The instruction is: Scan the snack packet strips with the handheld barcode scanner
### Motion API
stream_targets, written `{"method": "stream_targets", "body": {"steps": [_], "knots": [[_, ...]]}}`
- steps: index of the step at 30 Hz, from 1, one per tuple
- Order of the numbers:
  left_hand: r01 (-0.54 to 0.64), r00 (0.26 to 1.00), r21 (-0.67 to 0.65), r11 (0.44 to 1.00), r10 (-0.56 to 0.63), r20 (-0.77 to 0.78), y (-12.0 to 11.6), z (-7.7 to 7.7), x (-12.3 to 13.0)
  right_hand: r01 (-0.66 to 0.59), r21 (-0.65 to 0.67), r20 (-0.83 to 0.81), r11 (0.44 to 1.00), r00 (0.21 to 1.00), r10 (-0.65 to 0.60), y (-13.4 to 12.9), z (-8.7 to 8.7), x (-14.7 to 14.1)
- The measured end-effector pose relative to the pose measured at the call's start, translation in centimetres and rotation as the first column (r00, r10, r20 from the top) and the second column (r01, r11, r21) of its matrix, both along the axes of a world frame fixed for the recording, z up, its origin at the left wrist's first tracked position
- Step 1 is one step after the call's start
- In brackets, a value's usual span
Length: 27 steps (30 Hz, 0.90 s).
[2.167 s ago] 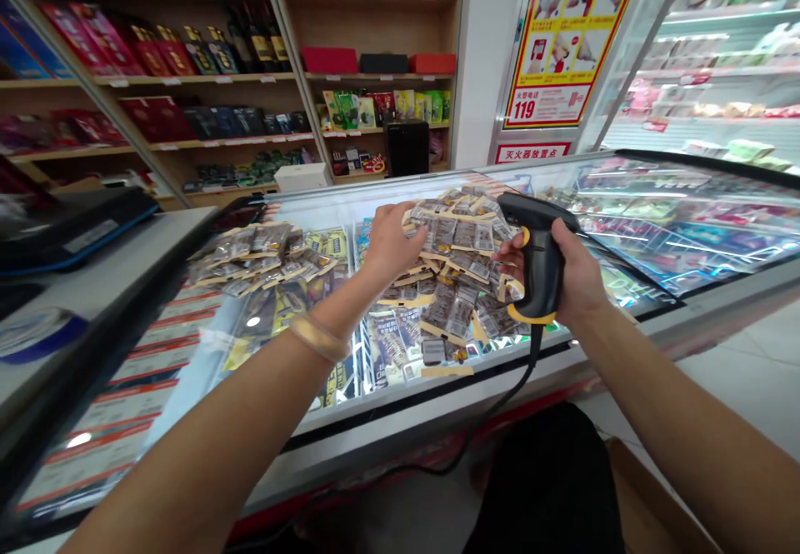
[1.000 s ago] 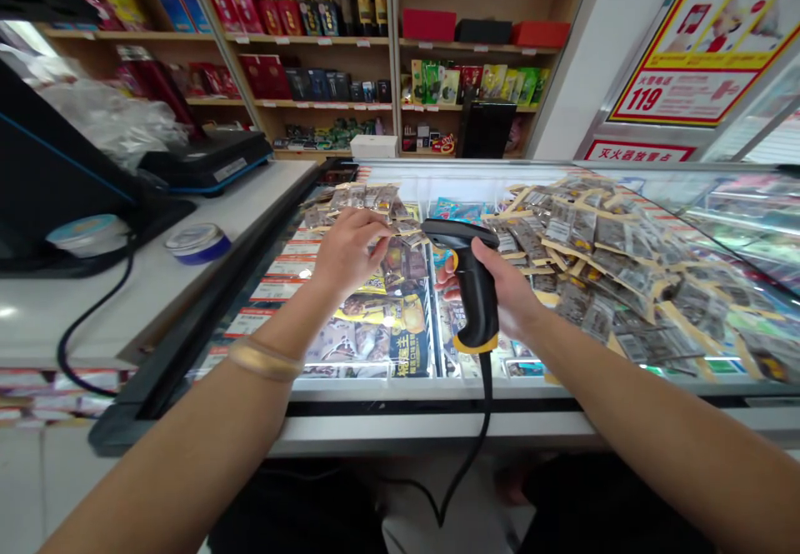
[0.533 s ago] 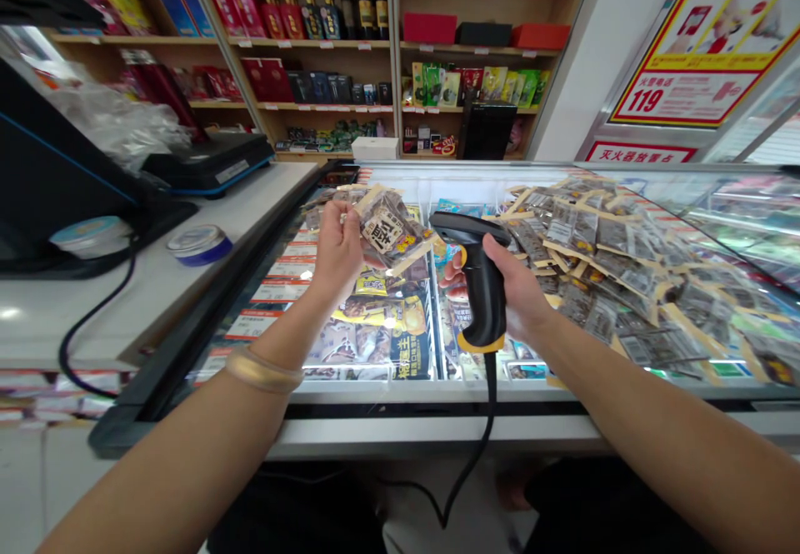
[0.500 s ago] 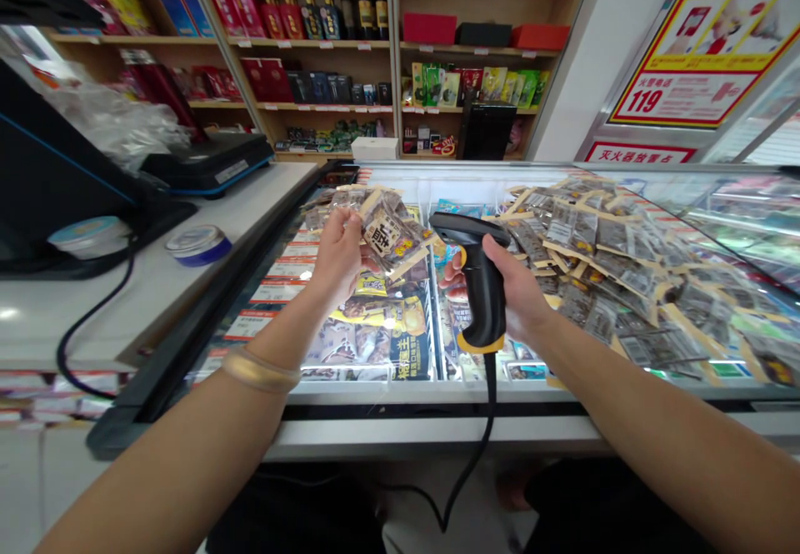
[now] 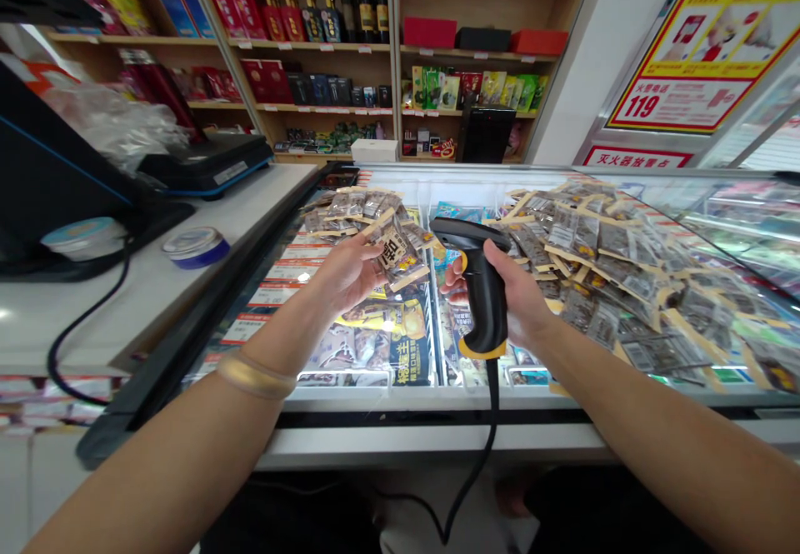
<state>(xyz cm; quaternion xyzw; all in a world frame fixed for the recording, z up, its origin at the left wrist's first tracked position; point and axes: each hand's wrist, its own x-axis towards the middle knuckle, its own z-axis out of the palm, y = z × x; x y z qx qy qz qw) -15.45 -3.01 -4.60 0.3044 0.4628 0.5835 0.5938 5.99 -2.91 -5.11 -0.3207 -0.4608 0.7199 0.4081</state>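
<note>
My left hand [image 5: 351, 275] grips a small snack packet [image 5: 397, 250] by its left side; the packet has a clear window, tan edges and dark lettering. In my right hand [image 5: 516, 291] is a black and yellow barcode scanner [image 5: 484, 287], held upright by its handle, its head toward the packet. The scanner's cable [image 5: 478, 462] hangs down past the freezer's front edge. Behind my left hand lies a small heap of similar packets [image 5: 353, 204]. A larger pile of packets [image 5: 600, 246] spreads over the glass on the right.
Under the glass of the chest freezer [image 5: 350, 439] are bagged frozen goods [image 5: 375, 346]. On the left counter [image 5: 268, 196] stand a scale [image 5: 209, 162], a round blue tub [image 5: 196, 247] and a dark monitor [image 5: 50, 154]. Stocked shelves [image 5: 325, 44] line the back.
My left hand has moved slightly down with the packet, which has turned and tilted, and its fingers have shifted. The scanner in my right hand has barely moved.
</note>
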Motion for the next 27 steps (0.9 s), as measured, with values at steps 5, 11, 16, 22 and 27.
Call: {"method": "stream_targets", "body": {"steps": [5,11,16,22,27], "knots": [[0.154,0.988,-0.015,0.988,-0.154,0.006,-0.3,0.5,-0.1,-0.016,-0.004,-0.002,1.000,1.000,0.016,-0.2,0.0,-0.1],[0.300,0.931,0.091,0.950,-0.270,-0.244,-1.2,0.7,0.3,-0.071,0.030,-0.009,0.997,0.997,0.072,-0.3,0.0,0.0],[0.354,0.920,0.079,0.932,-0.332,-0.207,-1.2,0.0,0.7,-0.115,0.055,-0.004,0.992,0.993,0.116,-0.3,-0.1,0.0],[0.369,0.910,0.063,0.927,-0.346,-0.227,-1.2,0.0,0.9,-0.127,0.050,-0.022,0.991,0.991,0.128,-0.5,-0.1,-0.1],[0.382,0.918,0.059,0.922,-0.371,-0.140,-1.1,-0.1,0.7,-0.150,0.057,-0.017,0.987,0.988,0.151,-0.6,0.0,-0.1]]}}
